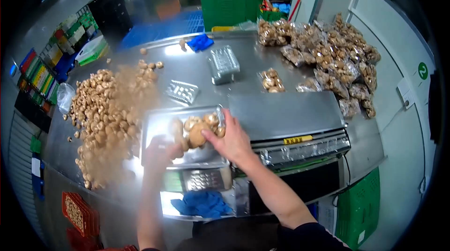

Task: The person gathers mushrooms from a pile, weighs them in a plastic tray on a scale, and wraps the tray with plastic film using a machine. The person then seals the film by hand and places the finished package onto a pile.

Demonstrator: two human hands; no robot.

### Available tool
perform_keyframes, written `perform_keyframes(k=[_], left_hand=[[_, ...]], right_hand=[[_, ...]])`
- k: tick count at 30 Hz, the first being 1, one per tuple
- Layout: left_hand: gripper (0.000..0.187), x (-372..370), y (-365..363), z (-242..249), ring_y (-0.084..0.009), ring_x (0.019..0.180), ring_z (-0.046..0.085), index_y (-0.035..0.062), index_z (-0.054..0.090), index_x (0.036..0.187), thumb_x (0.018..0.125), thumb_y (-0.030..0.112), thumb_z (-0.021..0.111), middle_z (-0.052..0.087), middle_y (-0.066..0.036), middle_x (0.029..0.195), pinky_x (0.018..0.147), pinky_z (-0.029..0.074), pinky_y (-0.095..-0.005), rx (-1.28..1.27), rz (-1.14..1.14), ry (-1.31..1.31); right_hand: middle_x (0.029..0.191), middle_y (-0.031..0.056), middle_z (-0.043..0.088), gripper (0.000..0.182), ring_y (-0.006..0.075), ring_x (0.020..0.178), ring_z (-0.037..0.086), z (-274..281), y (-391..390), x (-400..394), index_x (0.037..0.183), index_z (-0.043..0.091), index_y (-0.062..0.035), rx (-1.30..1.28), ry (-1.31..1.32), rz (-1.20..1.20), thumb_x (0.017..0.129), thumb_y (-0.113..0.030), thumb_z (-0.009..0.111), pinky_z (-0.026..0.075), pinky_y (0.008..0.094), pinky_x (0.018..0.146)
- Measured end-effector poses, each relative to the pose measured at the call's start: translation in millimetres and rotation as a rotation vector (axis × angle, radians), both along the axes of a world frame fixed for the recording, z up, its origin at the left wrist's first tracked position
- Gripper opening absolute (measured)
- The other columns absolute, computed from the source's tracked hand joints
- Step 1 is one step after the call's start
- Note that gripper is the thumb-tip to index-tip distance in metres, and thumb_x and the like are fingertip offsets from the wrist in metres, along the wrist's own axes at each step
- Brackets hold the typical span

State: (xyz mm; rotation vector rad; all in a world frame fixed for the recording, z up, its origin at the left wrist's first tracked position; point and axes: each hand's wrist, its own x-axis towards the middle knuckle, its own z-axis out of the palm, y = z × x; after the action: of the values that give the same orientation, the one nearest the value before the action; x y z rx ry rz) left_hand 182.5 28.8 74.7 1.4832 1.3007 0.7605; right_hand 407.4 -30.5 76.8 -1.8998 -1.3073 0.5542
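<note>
Brown mushrooms [197, 134] lie grouped over a metal scale tray [157, 122] in the middle of the view. My right hand [230, 134] grips the right side of the group, its thumb pressed on a large mushroom and its fingers around a clear plastic edge. At the left side of the group, my left hand [161, 151] is smeared by motion, with mushrooms beside its fingertips; its grip is unclear. A large mushroom pile [105, 105] spreads to the left, partly blurred.
Clear trays are stacked [224, 65] behind the scale, near a single clear tray [182, 92] and a packed tray of mushrooms [271, 81]. Bagged mushrooms [335, 54] heap at the right back. A wrapping machine [286, 115] stands right. Blue cloth [201, 203] lies in front.
</note>
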Motion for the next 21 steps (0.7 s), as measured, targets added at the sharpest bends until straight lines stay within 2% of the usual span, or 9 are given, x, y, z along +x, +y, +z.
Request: perform_keyframes(k=[4,6,9,12,13,17,20,21], left_hand=[[0.07,97,-16,2,-0.0149,0.061,0.061,-0.0097,0.045,0.124,0.079,0.033,0.074,0.059,-0.016,0.097,0.043,0.046,-0.0247,-0.014,-0.187,0.074],[0.075,152,-36,0,-0.0152,0.061,0.063,-0.0129,0.048,0.118,0.074,0.04,0.077,0.065,-0.014,0.082,0.045,0.047,-0.0242,0.02,-0.178,0.063],[0.084,222,-51,-10,-0.0176,0.06,0.063,-0.0146,0.048,0.119,0.071,0.048,0.077,0.064,-0.017,0.083,0.045,0.049,-0.0267,-0.047,-0.26,0.072],[0.088,276,-58,-24,-0.0214,0.062,0.064,-0.0157,0.05,0.117,0.071,0.056,0.073,0.064,-0.018,0.081,0.046,0.051,-0.0301,-0.07,-0.3,0.129],[0.087,288,-58,-25,-0.0212,0.061,0.064,-0.0156,0.051,0.115,0.071,0.056,0.072,0.064,-0.017,0.079,0.045,0.05,-0.0296,-0.093,-0.312,0.13],[0.074,312,-59,-24,-0.0138,0.053,0.059,-0.0111,0.056,0.108,0.078,0.056,0.067,0.06,-0.01,0.067,0.04,0.043,-0.0239,-0.042,-0.349,0.2],[0.086,306,-50,-19,-0.0189,0.059,0.063,-0.0138,0.053,0.112,0.073,0.061,0.068,0.064,-0.015,0.076,0.048,0.048,-0.0288,-0.146,-0.443,0.268],[0.079,296,-52,-23,-0.0179,0.061,0.063,-0.0118,0.053,0.114,0.078,0.058,0.066,0.065,-0.016,0.082,0.053,0.049,-0.0298,-0.104,-0.432,0.288]], right_hand=[[0.12,0.0288,0.052,0.088,0.0438,0.11,0.053,3,-51,91,0.137,0.031,-0.0008,-0.025,-0.011,-0.103,0.077,-0.056,0.066,0.044,0.0483,0.092],[0.121,0.0296,0.052,0.087,0.0418,0.111,0.054,0,-76,140,0.136,0.033,0.0018,-0.043,0.023,-0.145,0.079,-0.055,0.065,0.043,0.0452,0.094],[0.123,0.0299,0.053,0.09,0.0379,0.113,0.055,-11,-105,206,0.135,0.034,0.0064,-0.052,0.053,-0.201,0.079,-0.057,0.064,0.043,0.0419,0.096],[0.109,0.0234,0.06,0.094,0.0317,0.102,0.06,-18,-120,261,0.136,0.036,0.0062,-0.084,0.048,-0.225,0.077,-0.063,0.062,0.046,0.0375,0.09],[0.102,0.0195,0.062,0.095,0.0277,0.097,0.062,-20,-121,274,0.135,0.037,0.0067,-0.064,0.106,-0.221,0.077,-0.064,0.062,0.047,0.0349,0.087],[0.099,0.0176,0.064,0.096,0.0259,0.094,0.063,-29,-119,299,0.136,0.036,0.0074,-0.1,0.093,-0.205,0.077,-0.064,0.061,0.047,0.034,0.086],[0.106,0.0189,0.062,0.091,0.0265,0.096,0.063,-23,-121,302,0.136,0.036,0.0069,-0.152,0.016,-0.139,0.08,-0.061,0.06,0.047,0.0339,0.086],[0.109,0.0183,0.061,0.085,0.0268,0.096,0.063,-21,-127,304,0.135,0.038,0.0045,-0.112,0.014,-0.112,0.082,-0.057,0.06,0.047,0.0338,0.086]])
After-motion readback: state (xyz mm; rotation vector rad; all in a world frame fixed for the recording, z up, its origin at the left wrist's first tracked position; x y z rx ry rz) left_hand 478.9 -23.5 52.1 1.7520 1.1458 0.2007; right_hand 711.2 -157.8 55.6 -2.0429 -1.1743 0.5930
